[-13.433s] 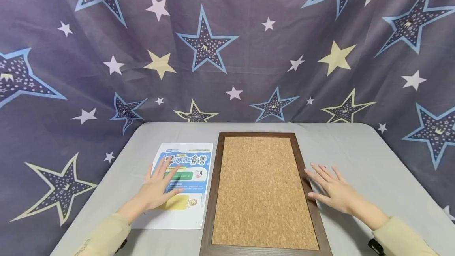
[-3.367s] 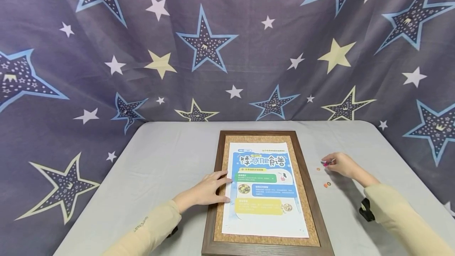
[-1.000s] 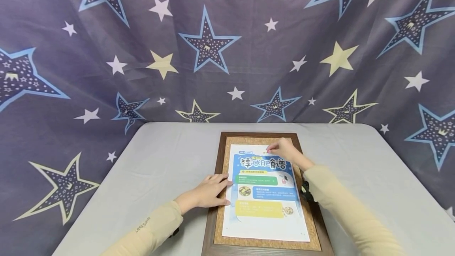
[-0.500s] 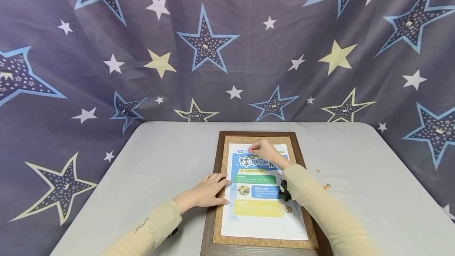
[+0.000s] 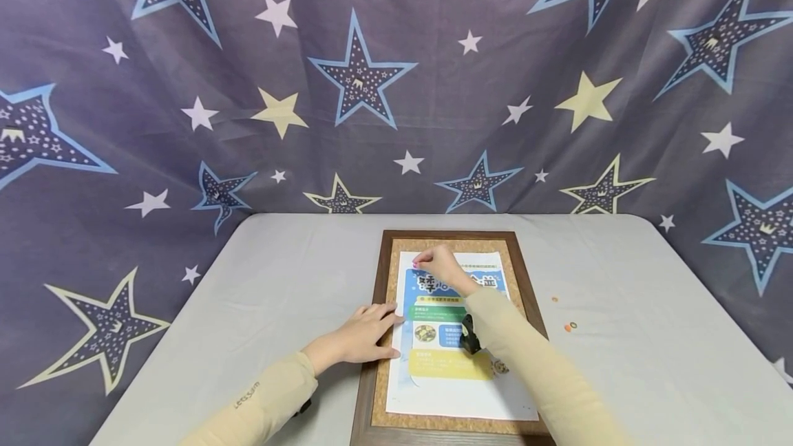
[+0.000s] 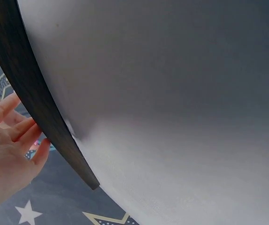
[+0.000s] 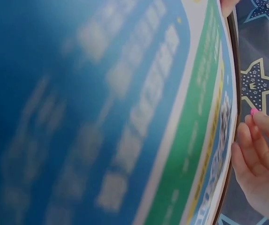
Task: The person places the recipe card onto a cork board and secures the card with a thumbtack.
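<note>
A printed sheet (image 5: 458, 391) with blue, green and yellow blocks lies on the cork (image 5: 387, 405) of a brown-framed corkboard (image 5: 379, 281). My left hand (image 5: 359, 334) rests across the board's left frame, its fingertips on the sheet's left edge. The left wrist view shows the dark frame (image 6: 40, 93) beside the left fingers. Between thumb and fingertips, my right hand (image 5: 442, 266) pinches a small pink pushpin (image 5: 416, 265) at the sheet's upper left corner. In the right wrist view the pushpin (image 7: 254, 111) shows at the fingertips. Its point is hidden.
Right of the board, small orange pieces (image 5: 567, 327) and a small dark round piece (image 5: 573, 325) lie on the grey tabletop (image 5: 632, 363). Behind the table hangs a star-patterned curtain (image 5: 421, 122).
The sheet moved from beside the board onto the cork. My right hand picked up the pink pushpin at the right and carried it left across the sheet's top. Lately the left hand stayed put.
</note>
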`<state>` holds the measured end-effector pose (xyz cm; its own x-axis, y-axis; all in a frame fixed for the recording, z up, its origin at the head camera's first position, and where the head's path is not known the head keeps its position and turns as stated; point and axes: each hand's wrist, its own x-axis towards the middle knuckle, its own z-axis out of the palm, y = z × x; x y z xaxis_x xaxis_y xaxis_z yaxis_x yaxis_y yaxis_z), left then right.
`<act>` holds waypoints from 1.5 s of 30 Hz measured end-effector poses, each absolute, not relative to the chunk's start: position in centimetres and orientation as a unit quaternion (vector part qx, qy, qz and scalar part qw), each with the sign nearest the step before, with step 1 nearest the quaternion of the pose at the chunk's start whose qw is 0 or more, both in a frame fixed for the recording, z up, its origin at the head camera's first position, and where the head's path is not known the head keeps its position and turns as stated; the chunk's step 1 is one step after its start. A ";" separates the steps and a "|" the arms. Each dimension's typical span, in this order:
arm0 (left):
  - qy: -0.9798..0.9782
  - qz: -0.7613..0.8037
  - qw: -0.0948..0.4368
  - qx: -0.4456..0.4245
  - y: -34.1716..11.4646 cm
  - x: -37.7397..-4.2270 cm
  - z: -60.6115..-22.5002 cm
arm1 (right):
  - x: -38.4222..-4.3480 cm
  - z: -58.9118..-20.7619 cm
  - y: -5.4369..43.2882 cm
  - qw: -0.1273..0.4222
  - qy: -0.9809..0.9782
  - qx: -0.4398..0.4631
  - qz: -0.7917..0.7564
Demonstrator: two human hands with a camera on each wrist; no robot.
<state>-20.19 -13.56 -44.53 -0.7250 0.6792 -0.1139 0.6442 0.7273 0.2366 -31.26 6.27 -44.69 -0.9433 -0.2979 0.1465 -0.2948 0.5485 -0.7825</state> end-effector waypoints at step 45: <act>0.925 0.092 0.096 0.355 -13.5 -20.2 -44.8 | -43.6 -60.3 4.5 -0.038 0.881 -0.170 -0.441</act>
<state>-20.20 -13.49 -44.78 -0.7288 0.6754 -0.1124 0.6398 0.7303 0.2395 -43.63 4.52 -60.31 -0.9394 -0.2661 0.2160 -0.3324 0.5536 -0.7636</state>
